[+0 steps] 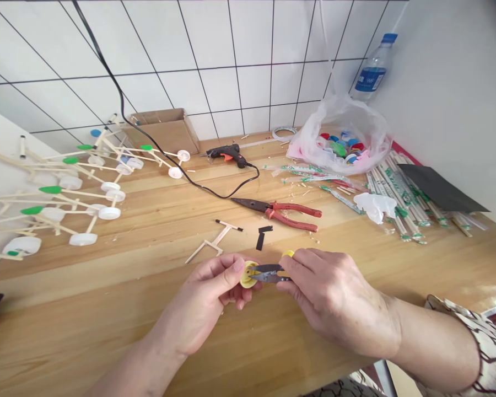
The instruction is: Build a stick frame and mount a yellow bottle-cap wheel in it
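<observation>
Between the thumb and fingers of my left hand point(217, 286) is a yellow bottle cap point(248, 274), its hollow side turned toward the right. My right hand point(328, 295) is closed around a pair of scissors point(268, 274), gripping close to the blades; the handles are hidden in the palm. The slightly parted dark blades point left, with their tips at the inside of the cap. Another bit of yellow point(288, 253) shows by my right fingers, too covered to identify. Just beyond my hands lie a small frame of wooden sticks point(218, 238) and black tape strips point(262, 237).
Red-handled pliers point(289, 214) and a corded glue gun point(227, 154) lie farther back. Stick models with white cap wheels point(109, 212) crowd the left. At right are a plastic bag of caps point(341, 143), wrapped chopsticks point(397, 193) and a black sheet point(442, 187). A cardboard box point(165, 132) stands behind.
</observation>
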Demonstrator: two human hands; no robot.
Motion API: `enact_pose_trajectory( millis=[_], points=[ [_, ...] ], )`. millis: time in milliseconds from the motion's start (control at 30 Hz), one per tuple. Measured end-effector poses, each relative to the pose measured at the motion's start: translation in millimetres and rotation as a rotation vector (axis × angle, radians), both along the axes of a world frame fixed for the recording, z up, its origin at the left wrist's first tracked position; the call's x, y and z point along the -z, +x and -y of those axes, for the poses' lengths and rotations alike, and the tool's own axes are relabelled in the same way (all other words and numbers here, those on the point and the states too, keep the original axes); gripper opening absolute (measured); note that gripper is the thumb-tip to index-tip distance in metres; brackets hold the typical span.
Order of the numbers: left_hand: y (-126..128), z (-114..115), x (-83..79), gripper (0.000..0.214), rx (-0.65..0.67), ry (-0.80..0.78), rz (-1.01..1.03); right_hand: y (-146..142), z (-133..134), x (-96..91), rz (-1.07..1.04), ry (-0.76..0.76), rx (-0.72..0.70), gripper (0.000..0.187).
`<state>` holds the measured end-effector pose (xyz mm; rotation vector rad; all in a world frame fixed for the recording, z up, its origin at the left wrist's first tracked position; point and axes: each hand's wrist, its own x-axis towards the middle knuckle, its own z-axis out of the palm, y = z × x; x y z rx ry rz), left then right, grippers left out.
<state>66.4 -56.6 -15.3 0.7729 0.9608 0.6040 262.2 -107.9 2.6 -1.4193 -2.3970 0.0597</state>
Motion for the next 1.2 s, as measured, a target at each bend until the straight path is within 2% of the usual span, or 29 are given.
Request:
enact_pose_trajectory(
  millis=[267,833,1200],
  points=[
    [0.4,0.8,1.0,0.03,0.013,-0.002,-0.005,-2.0,1.3,1.4,0.008,-0.035,-0.013,0.018],
    [-0.2,2.9,-2.5,0.035,0.01,-0.033,-0.05,-4.0,2.4,5.5,0.042,0.049,-0.022,0.018],
    [2.1,4.0,-5.1,0.035,0.001,-0.08,-0.043,-5.5,3.8,4.6,0.089,0.174,-0.046,0.022]
  ],
)
